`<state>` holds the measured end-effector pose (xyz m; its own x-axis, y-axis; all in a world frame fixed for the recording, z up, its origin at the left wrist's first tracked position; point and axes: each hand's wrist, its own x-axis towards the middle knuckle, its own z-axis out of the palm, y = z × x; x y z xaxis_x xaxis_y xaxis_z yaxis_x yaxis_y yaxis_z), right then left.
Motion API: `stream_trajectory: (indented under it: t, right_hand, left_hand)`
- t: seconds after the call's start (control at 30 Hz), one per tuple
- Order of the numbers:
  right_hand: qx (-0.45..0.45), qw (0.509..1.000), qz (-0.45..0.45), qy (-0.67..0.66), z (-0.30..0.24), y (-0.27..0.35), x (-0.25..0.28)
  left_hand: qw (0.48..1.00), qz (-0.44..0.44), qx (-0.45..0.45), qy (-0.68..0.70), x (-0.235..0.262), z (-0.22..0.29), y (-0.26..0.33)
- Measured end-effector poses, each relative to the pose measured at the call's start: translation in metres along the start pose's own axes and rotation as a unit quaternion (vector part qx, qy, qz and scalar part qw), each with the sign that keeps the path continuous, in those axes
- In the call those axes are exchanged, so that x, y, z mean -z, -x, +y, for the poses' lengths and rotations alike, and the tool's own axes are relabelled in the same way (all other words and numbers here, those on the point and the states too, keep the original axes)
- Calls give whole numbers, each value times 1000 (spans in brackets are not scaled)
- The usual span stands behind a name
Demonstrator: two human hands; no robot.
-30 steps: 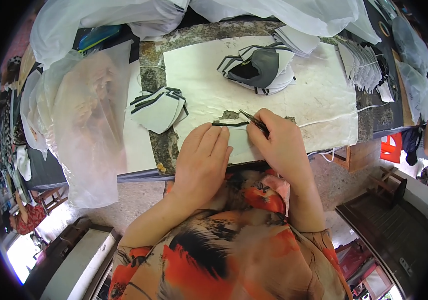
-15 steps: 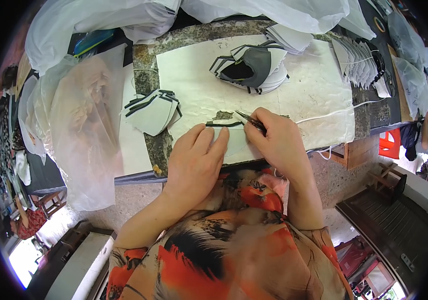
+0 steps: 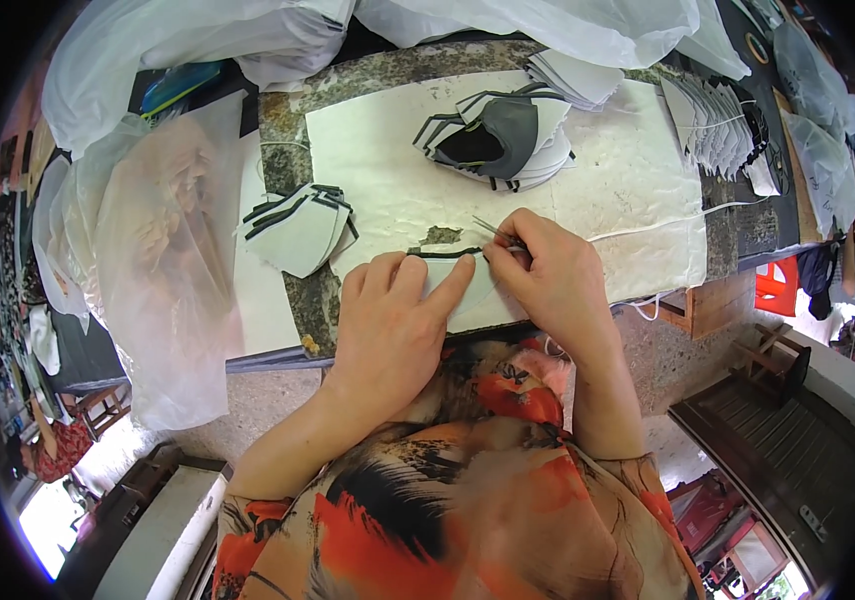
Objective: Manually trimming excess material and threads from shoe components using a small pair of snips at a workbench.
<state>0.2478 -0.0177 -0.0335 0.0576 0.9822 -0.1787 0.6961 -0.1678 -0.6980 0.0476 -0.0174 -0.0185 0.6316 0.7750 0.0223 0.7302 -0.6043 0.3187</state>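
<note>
A pale fabric or foam piece [image 3: 476, 292] lies on the white sheet close to the table's front edge, with a black strip [image 3: 445, 253] along its far edge. My left hand [image 3: 388, 305] lies over the piece, fingers stretched and spread. Its index fingertip presses at the strip's right end. In my right hand [image 3: 551, 275] are small pointed scissors [image 3: 493, 230], held with their slim metal tips toward the far left above the sheet. The right thumb and fingers meet at the piece's right corner; the scissors' handles are mostly hidden in the hand.
Black-edged pale pieces [image 3: 300, 228] lie in a stack on the left. Farther back, a grey shoe upper [image 3: 511, 135] rests on more such pieces. Tied pale pieces [image 3: 713, 125] are at right. Plastic bags [image 3: 163, 270] cover the left side; a white cord [image 3: 663, 229] crosses the right.
My left index finger has stretched to the right along the strip. The scissors have turned in my right hand, their tips now showing silver. The view has shifted slightly.
</note>
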Motion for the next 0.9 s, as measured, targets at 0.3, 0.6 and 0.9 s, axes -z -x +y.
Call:
stream_trajectory:
  t: [0.3,0.6,0.9]
  right_hand:
    - [-8,999,34,11,1,0,-5]
    - [-17,996,-27,-85,2,3,12]
    - [-17,985,-133,-111,1,2,18]
  left_hand:
    - [997,13,52,64,-5,-3,1]
    - [986,39,70,145,-6,-14,6]
    - [970,21,105,216,-3,-18,10]
